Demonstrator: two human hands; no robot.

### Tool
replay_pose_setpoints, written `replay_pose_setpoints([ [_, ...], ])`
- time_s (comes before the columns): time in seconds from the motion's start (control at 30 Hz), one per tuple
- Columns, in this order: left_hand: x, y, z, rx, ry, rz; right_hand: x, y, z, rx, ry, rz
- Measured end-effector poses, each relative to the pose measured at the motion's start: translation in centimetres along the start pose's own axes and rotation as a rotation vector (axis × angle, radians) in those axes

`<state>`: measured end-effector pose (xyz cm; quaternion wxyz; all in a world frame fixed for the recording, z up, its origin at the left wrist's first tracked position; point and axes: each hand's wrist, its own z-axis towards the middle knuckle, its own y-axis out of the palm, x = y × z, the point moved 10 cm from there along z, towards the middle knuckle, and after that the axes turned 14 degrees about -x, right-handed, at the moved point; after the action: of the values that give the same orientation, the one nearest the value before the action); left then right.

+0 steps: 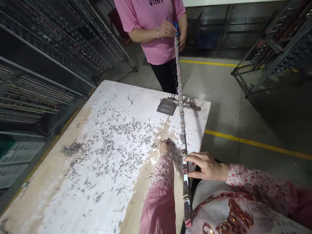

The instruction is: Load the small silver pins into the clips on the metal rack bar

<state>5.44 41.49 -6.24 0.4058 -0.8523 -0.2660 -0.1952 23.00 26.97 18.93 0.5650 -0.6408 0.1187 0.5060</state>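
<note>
A long narrow bar [185, 146] with a row of small clamp-like pieces runs from my lap, over the table's right side, to a co-worker's hands. My right hand [208, 165] is on its near part, with thumb and fingers around the edge at a reddish piece [185, 169]. My left hand [166, 146] is low over the table, left of the bar, its fingers closed together at the edge of the scattered thin metal pieces [117, 143]. What those fingers hold is too small to make out. Toward the far end, the pieces on the bar sit densely, with thin wires sticking out.
A metal stand with a flat plate [167, 107] supports the bar at the far edge of the worn white table [73, 198]. The co-worker [156, 32] in a pink shirt stands beyond it. Loaded racks [60, 42] line the left; another rack [270, 48] stands right.
</note>
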Motion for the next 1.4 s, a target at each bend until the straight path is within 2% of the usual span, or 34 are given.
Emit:
replay_pose_setpoints([
  [0.13,0.2,-2.2,-2.0,-0.037,0.053,-0.124,0.2,1.8,0.7,-0.058,0.053,-0.065],
  [0.27,1.8,-5.7,-7.1,-0.023,0.174,-0.302,0.3,2.7,1.0,-0.034,0.054,-0.094],
  [0.4,5.9,-8.9,-14.3,-0.002,0.434,-0.507,0.2,2.8,1.0,0.022,0.036,-0.108],
  [0.53,10.6,-10.3,-20.8,-0.027,0.624,-0.53,0.2,3.3,0.9,0.015,0.006,-0.108],
  [0.6,12.8,-10.7,-23.3,-0.018,0.695,-0.481,0.3,3.6,0.8,0.007,-0.001,-0.11],
  [0.7,15.4,-10.8,-25.7,-0.008,0.797,-0.379,0.7,4.1,0.7,-0.011,0.006,-0.127],
  [0.8,16.5,-10.4,-26.6,-0.015,0.856,-0.313,0.9,4.4,0.8,-0.031,0.023,-0.152],
  [1.07,17.8,-9.2,-26.7,-0.071,0.911,-0.208,0.7,4.1,0.9,-0.063,0.042,-0.163],
  [1.23,18.5,-9.0,-27.3,-0.13,0.982,-0.168,0.7,3.8,1.1,-0.089,0.065,-0.181],
  [1.3,16.9,-9.7,-25.6,-0.105,0.957,-0.237,0.6,3.6,1.1,-0.092,0.054,-0.174],
  [1.37,13.1,-10.9,-21.9,0.04,0.797,-0.339,0.4,3.3,0.9,-0.083,0.038,-0.15],
  [1.4,10.5,-11.3,-19.6,0.133,0.66,-0.369,0.5,3.0,0.6,-0.069,0.035,-0.13],
])
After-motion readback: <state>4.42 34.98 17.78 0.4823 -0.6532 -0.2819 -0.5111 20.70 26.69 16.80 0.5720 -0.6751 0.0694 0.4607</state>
